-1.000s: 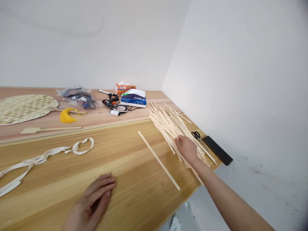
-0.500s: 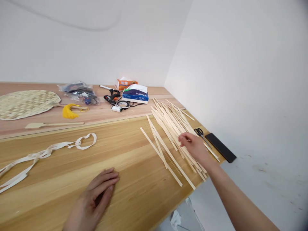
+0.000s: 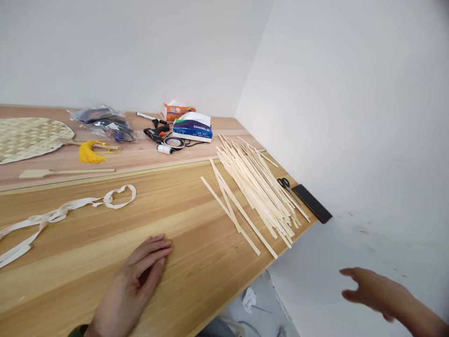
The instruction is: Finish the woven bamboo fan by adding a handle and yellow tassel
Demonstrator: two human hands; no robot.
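My left hand [image 3: 138, 276] rests on the wooden table with its fingers stretched out and nothing in it. My right hand [image 3: 373, 290] is in the air past the table's right edge, thumb and fingers apart, holding nothing. A pile of thin pale wooden strips [image 3: 256, 182] lies on the table's right part, between the two hands. Several loose strips [image 3: 242, 220] lie apart on its left side. Black-handled scissors [image 3: 286, 183] lie on the right of the pile, beside a dark flat rectangular object [image 3: 312, 203] at the edge.
A woven fan [image 3: 31, 138], yellow tassel [image 3: 91, 152], flat wooden paddle-shaped stick [image 3: 66, 172] and white ribbon [image 3: 63, 210] lie leftward. Behind are a plastic bag [image 3: 105, 124], glue gun [image 3: 156, 132], tape roll [image 3: 174, 142], thread spool [image 3: 164, 149] and blue tissue pack [image 3: 192, 127]. Walls border the table.
My right hand has moved from above the strip pile to the right and down, off the table, and its fingers have spread. My left hand stays put. The view has shifted slightly.
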